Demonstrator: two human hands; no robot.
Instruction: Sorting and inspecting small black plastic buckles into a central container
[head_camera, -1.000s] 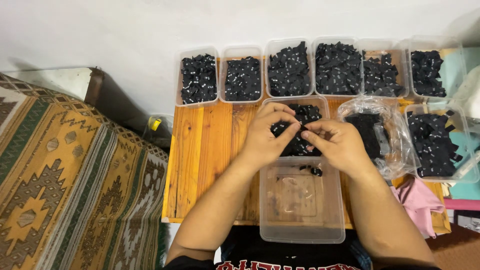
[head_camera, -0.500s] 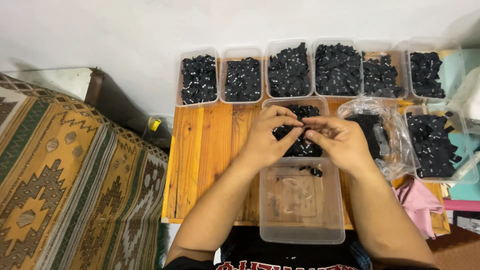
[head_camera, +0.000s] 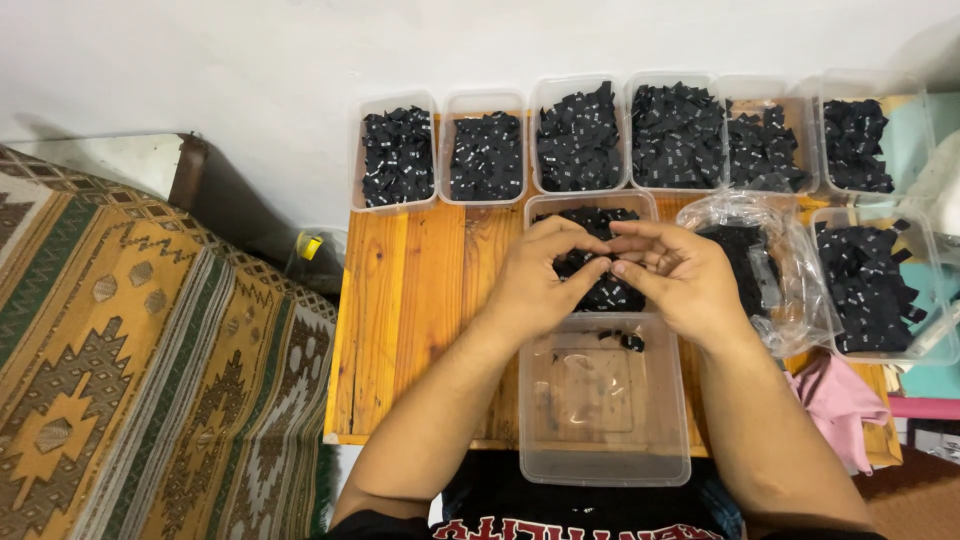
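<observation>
My left hand (head_camera: 540, 280) and my right hand (head_camera: 678, 276) meet fingertip to fingertip over a clear plastic tub of small black pieces (head_camera: 600, 222) in the middle of the wooden table (head_camera: 410, 310). Both pinch a small black piece (head_camera: 598, 262) between them. Just below the hands a nearly empty clear tub (head_camera: 603, 400) holds a few black pieces (head_camera: 628, 340) near its far wall.
Several clear tubs of black pieces (head_camera: 580, 135) line the wall at the back. A clear plastic bag of black pieces (head_camera: 770, 270) and another full tub (head_camera: 872, 285) lie to the right, with pink cloth (head_camera: 835, 395) below. A patterned rug (head_camera: 130, 370) covers the left.
Both hands stayed together over the middle tub; the fingers shifted slightly while working the small black piece.
</observation>
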